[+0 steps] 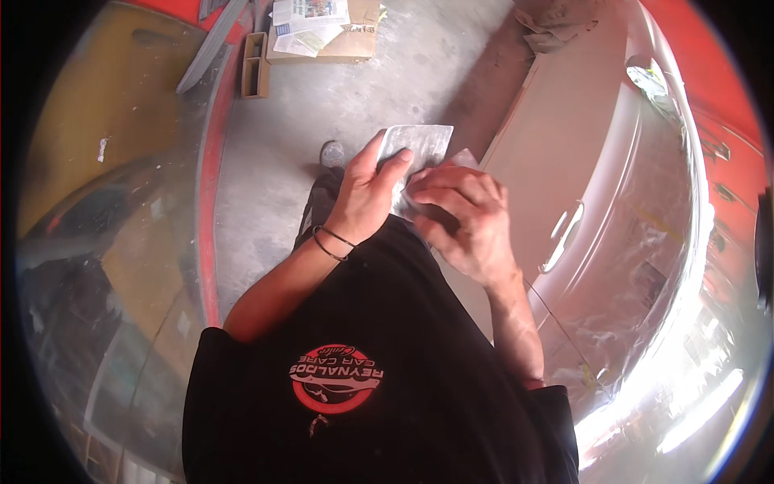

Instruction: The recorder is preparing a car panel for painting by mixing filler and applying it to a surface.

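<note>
My left hand [367, 194] is closed on a flat, whitish rectangular sheet [430, 143], its thumb lying across the face. The sheet is smudged and held out in front of my dark shirt. Up against its right side, my right hand [472, 211] has its fingers curled round a thin greyish-pink piece [464, 159], which looks like sandpaper or a folded cloth. Most of that piece is hidden by the fingers. Both hands are close together above the concrete floor.
At my right runs a car side panel with a door handle [564, 235], under plastic film farther out. A cardboard box [355, 47] with papers stands ahead on the floor, a small divided carton [255, 66] beside it. A red-edged, film-covered panel [208, 185] lies left.
</note>
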The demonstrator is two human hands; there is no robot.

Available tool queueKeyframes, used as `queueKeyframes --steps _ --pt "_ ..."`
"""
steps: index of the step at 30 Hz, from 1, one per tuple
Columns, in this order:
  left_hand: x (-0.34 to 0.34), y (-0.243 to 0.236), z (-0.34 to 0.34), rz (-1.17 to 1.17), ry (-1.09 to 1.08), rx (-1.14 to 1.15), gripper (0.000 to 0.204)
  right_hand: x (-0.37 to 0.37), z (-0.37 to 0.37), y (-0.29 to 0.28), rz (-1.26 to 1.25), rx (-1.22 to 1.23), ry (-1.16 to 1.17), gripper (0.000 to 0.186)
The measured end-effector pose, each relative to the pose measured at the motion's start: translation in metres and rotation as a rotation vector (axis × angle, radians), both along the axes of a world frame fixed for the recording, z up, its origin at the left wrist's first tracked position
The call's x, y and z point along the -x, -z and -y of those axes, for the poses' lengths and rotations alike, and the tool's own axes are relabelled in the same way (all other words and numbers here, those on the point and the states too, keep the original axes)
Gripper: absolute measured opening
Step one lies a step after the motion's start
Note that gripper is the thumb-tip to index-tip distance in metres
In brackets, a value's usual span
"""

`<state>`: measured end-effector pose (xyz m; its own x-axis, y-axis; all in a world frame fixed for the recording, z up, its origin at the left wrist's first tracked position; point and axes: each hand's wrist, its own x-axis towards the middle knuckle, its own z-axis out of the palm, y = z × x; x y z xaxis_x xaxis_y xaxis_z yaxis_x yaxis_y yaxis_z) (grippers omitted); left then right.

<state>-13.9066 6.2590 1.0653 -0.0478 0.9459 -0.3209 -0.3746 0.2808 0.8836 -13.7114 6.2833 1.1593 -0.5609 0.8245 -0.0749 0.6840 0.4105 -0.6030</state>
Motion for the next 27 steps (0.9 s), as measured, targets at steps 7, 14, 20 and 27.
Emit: queueKeyframes --steps 7,14,20,27 --pt "0.019 0.024 -0.015 0.572 -0.193 0.314 0.04 0.028 0.011 0.028 -0.519 0.273 0.039 0.041" --pt "0.052 0.044 0.015 0.647 -0.225 0.318 0.039 0.018 0.009 0.063 -0.244 0.113 -0.022 0.056" --pt "0.084 0.06 0.032 -0.015 -0.144 0.078 0.042 0.042 -0.003 0.058 0.048 0.018 -0.003 0.051" --pt "0.112 0.018 0.033 -0.434 -0.007 -0.094 0.038 0.103 0.013 0.059 -0.088 0.094 -0.193 0.046"
